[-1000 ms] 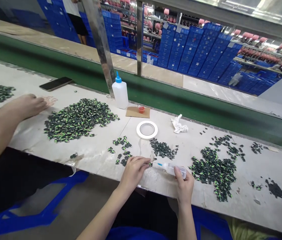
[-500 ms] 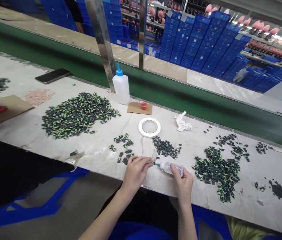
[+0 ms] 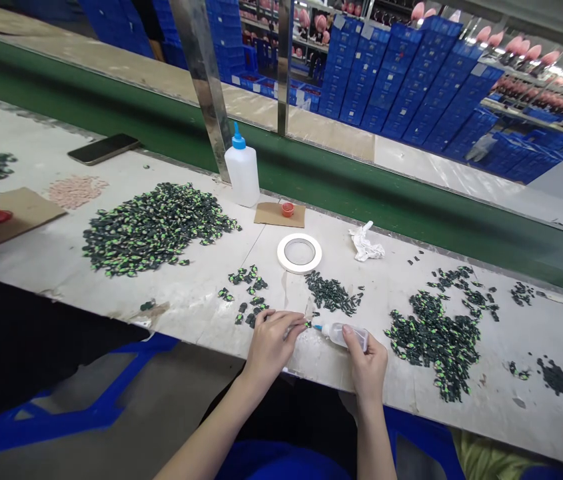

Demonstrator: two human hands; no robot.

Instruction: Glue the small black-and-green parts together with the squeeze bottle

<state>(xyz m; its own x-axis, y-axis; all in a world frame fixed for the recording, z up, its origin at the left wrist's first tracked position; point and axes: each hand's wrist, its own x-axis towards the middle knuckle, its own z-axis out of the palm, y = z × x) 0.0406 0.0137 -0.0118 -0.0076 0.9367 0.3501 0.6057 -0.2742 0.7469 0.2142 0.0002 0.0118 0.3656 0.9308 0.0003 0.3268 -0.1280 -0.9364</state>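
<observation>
My left hand (image 3: 277, 339) is closed in a pinch on a small black-and-green piece (image 3: 308, 325) just above the table's near edge. In my right hand (image 3: 368, 363) lies a small clear glue bottle (image 3: 346, 335), tilted on its side with its blue tip pointing left, close to that piece. Just beyond my hands is a pile of small dark slender pieces (image 3: 332, 293). Several black-and-green pieces (image 3: 251, 287) lie scattered to the left of it. A white roll of tape (image 3: 299, 253) rests flat behind them.
A large heap of black-and-green pieces (image 3: 156, 230) spreads on the left, another heap (image 3: 436, 340) on the right. At the back stand a white bottle with blue cap (image 3: 242, 173), cardboard with a red cup (image 3: 287, 210), and crumpled tissue (image 3: 366, 243). A phone (image 3: 104, 149) lies far left.
The glue bottle's tip has drawn slightly right, away from the piece in my left hand. At the far left, another person's hand has moved off the red item on the cardboard.
</observation>
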